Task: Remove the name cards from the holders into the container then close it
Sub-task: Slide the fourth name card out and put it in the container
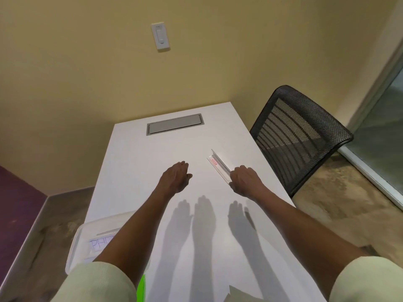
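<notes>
I've got the right hand (244,179) curled round the near end of the card holder (219,165), fingers wrapped on it, at the right edge of the table (135,171). The holder is a clear angled strip w/ a small red-printed label near its far end. Its long axis runs diagonally, from my right hand out toward the far-left, i.e. away from the right edge and toward the table's middle. Can't tell if a name card sits inside; too pale against the white top.

Left hand (177,177) hovers flat and relaxed over the table's middle, fingers straight, holding nothing. It lies just left of the holder's far end, w/ a clear gap between them.

The relation that matters: the holder's free end points roughly at my left hand, so I judge the left is the one to reach across and draw the card out along that axis while the right steadies the strip.

The container (87,240) sits at the near-left corner of the table, partly hidden under my left forearm, w/ a card showing blue handwriting visible in it. It's well apart from the holder, on the left hand's side, so the left arm is nearer for the drop.
</notes>
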### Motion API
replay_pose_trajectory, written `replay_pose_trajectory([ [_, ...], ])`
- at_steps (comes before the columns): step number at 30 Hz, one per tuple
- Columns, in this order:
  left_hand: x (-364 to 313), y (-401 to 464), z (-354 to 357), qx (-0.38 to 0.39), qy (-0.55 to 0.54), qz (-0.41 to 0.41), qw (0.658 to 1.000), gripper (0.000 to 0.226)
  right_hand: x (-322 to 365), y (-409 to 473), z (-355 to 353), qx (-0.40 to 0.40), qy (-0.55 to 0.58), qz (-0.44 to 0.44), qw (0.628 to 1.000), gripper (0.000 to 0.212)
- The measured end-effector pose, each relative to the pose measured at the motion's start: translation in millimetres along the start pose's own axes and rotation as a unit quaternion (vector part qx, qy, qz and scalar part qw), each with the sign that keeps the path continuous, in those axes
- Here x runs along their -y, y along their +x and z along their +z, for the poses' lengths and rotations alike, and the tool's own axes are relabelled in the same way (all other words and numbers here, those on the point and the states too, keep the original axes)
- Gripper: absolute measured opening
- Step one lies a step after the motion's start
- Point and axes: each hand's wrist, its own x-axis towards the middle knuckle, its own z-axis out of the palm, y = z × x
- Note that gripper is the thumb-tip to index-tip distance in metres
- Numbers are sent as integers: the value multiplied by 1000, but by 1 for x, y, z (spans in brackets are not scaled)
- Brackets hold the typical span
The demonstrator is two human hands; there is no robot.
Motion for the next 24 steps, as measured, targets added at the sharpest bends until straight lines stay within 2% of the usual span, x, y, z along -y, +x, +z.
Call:
replay_pose_trajectory([
  [2, -6, 7, 4, 4, 2, 5, 1000, 31, -8, -1, 2, -24, -17, 26, 999, 27],
  [3, -9, 10, 5, 6, 4, 7, 1000, 30, -13, 0, 8, -3, -8, 30, 1000, 25],
  [5, -13, 16, 10, 12, 2, 8, 1000, 28, -19, 6, 21, 28, 21, 26, 999, 23],
  [9, -16, 28, 18, 28, -5, 9, 1000, 34, -28, 15, 40, 27, 93, 75, 992, 30],
  [13, -13, 41, 30, 36, -7, 9, 999, 28, -31, 22, 57, 40, 150, 110, 982, 30],
  [19, -9, 71, 43, 48, -18, -5, 999, 22, -35, 37, 77, 73, 200, 141, 967, 25],
  [21, -9, 85, 47, 54, -25, -3, 998, 22, -37, 42, 82, 78, 202, 145, 965, 17],
  [24, -9, 109, 52, 69, -38, -6, 997, 27, -40, 51, 89, 96, 212, 159, 960, 35],
])
